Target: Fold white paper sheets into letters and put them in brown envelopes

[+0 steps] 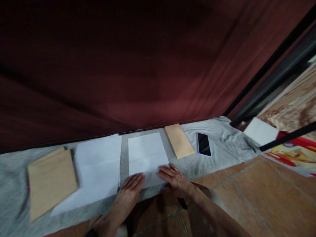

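A white sheet of paper lies on a grey cloth in front of me, with a faint crease across it. My left hand rests on its lower left corner, fingers stretched out and close together. On its lower right edge lies my right hand, fingers extended flat and its thumb partly hidden below. To the left are more white sheets, loosely stacked. A pile of brown envelopes overlaps them. Right of the middle sheet sits a single tan envelope.
The grey cloth covers a low, narrow surface along a dark red curtain. A phone lies right of the tan envelope. Beyond dark bars at right are a white sheet and a colourful red package. Tiled floor runs below.
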The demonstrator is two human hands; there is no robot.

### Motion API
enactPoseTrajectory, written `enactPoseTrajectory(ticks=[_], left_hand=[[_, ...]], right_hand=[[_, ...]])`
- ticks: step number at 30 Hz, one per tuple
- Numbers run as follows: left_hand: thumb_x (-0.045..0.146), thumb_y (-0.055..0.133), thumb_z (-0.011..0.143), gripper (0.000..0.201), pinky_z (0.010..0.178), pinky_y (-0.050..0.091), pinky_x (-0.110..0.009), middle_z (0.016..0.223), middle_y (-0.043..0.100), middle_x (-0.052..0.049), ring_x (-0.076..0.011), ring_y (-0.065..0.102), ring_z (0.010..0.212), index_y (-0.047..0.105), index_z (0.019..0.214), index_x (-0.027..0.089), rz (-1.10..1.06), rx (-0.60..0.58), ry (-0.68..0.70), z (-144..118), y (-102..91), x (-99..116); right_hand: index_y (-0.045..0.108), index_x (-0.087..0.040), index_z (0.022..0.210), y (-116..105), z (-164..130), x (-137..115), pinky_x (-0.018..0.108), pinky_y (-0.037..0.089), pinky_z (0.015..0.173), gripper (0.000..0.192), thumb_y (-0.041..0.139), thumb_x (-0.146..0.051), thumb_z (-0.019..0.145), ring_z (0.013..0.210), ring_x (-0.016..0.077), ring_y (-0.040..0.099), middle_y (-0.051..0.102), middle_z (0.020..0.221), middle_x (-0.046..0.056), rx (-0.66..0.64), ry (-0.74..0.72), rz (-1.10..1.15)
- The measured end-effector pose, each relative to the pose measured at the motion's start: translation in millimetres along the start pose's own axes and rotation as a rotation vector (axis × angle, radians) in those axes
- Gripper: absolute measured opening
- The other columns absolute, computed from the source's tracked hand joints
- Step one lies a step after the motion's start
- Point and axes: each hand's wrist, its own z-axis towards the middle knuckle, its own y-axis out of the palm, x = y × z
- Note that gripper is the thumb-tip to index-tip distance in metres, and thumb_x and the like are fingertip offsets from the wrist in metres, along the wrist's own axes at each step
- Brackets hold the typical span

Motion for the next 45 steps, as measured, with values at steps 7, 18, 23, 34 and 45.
enactPoseTrajectory(ticks=[7, 18, 23, 34, 45], left_hand=[[0.021, 0.047, 0.096, 0.032, 0.095, 0.058, -0.027, 0.112, 0.078, -0.001, -0.0161, 0.073, 0.103, 0.071, 0.115, 0.029, -0.368, 0.088, -0.09, -1, -20.9, 7], [0.054, 0.069, 0.08, 0.056, 0.104, 0.053, -0.044, 0.132, 0.069, -0.009, -0.0297, 0.063, 0.125, 0.07, 0.127, 0.023, -0.932, 0.015, -0.631, -11, -26.6, -30], [0.052, 0.072, 0.067, 0.046, 0.106, 0.049, -0.045, 0.12, 0.075, -0.008, -0.0325, 0.067, 0.117, 0.08, 0.101, 0.022, -0.934, 0.086, -0.624, 10, -25.5, -42], [0.061, 0.065, 0.066, 0.05, 0.069, 0.053, -0.034, 0.079, 0.077, -0.009, -0.0283, 0.07, 0.078, 0.076, 0.08, 0.014, -0.876, 0.103, -0.922, 45, -13.2, -66], [0.059, 0.056, 0.076, 0.044, 0.058, 0.044, -0.028, 0.066, 0.068, -0.003, -0.0201, 0.061, 0.065, 0.07, 0.075, 0.018, -0.776, 0.164, -0.972, 65, -7.6, -69]], right_hand=[[0.062, -0.026, 0.136, -16, 2, 18, 0.04, 0.041, 0.115, 0.062, 0.058, -0.006, 0.078, 0.134, 0.0207, 0.055, 0.06, 0.145, 0.006, 0.2, 0.123, 0.335], [0.075, -0.02, 0.085, -22, 17, 17, 0.031, 0.057, 0.08, 0.026, 0.059, -0.037, 0.096, 0.087, 0.0206, 0.07, 0.075, 0.089, 0.003, 0.343, 0.336, 0.568], [0.076, -0.022, 0.102, -22, 21, 15, 0.037, 0.054, 0.094, 0.021, 0.061, -0.024, 0.088, 0.103, 0.0224, 0.07, 0.077, 0.107, 0.005, 0.26, 0.273, 0.607], [0.072, -0.016, 0.102, -16, 58, 28, 0.034, 0.055, 0.077, 0.037, 0.054, -0.046, 0.093, 0.085, 0.0227, 0.07, 0.077, 0.095, 0.007, 0.388, 0.449, 0.686], [0.054, -0.022, 0.072, -3, 97, 44, 0.023, 0.037, 0.053, 0.026, 0.053, -0.044, 0.086, 0.057, 0.0133, 0.049, 0.05, 0.06, -0.005, 0.56, 0.667, 0.511]])
